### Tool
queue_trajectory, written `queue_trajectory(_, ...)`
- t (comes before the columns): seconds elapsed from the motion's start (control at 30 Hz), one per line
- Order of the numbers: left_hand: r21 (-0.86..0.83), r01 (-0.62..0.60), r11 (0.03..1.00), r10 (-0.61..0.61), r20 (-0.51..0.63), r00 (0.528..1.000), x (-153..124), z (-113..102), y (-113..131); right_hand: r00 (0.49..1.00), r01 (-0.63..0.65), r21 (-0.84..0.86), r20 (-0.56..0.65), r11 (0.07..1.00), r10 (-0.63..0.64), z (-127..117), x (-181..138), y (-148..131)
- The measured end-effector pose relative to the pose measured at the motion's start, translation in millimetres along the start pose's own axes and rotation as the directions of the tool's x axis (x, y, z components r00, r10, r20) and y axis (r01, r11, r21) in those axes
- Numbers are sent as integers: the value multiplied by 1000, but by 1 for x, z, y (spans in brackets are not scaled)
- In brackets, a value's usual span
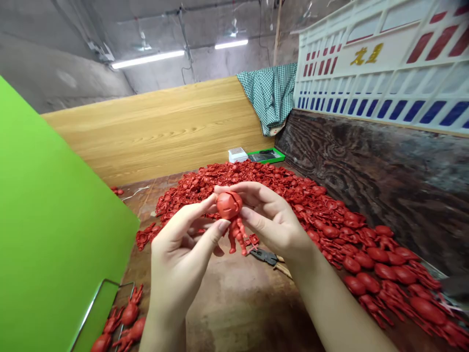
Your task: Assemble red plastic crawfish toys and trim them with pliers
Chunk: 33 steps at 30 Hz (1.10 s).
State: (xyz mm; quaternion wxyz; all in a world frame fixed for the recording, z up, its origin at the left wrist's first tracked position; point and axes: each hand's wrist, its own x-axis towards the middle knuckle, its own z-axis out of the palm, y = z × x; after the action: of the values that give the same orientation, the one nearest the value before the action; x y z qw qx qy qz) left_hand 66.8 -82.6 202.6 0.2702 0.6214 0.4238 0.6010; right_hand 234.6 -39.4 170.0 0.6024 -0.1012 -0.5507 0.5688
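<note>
Between my two hands I hold a small red plastic figurine [229, 205] upright above the table, its round head showing an open seam and its legs hanging down. My left hand [186, 234] grips the head from the left, thumb at its lower edge. My right hand [271, 215] pinches the head's right side, with the thumb near the neck. Just beyond the legs, a small red piece [253, 239] lies on the table. Pliers [266, 256] with dark jaws and yellowish handles lie below my right hand, partly hidden by it.
A large heap of red plastic parts [249, 171] spreads behind my hands, with several figurines [384, 266] to the right. More figurines [130, 313] lie by a metal wire frame at left. A green panel [54, 220], a wooden board [164, 127] and a white crate [384, 63] surround the table.
</note>
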Motion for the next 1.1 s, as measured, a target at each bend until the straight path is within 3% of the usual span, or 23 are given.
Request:
queue_trajectory(0.13,-61,-12,998,12,0,1000,-2,3,-2,1000,-21,31,16,999,21,-1,0,7)
queue_trajectory(0.37,73,-169,983,160,107,981,0,-7,-10,997,81,-53,13,995,-81,-3,1,7)
queue_trajectory(0.6,182,-211,960,188,137,973,4,-13,-20,998,57,-147,-16,988,-60,-4,3,2)
queue_trajectory(1.1,205,-281,938,246,183,952,7,-19,-22,997,81,-226,3,971,-82,-7,0,0)
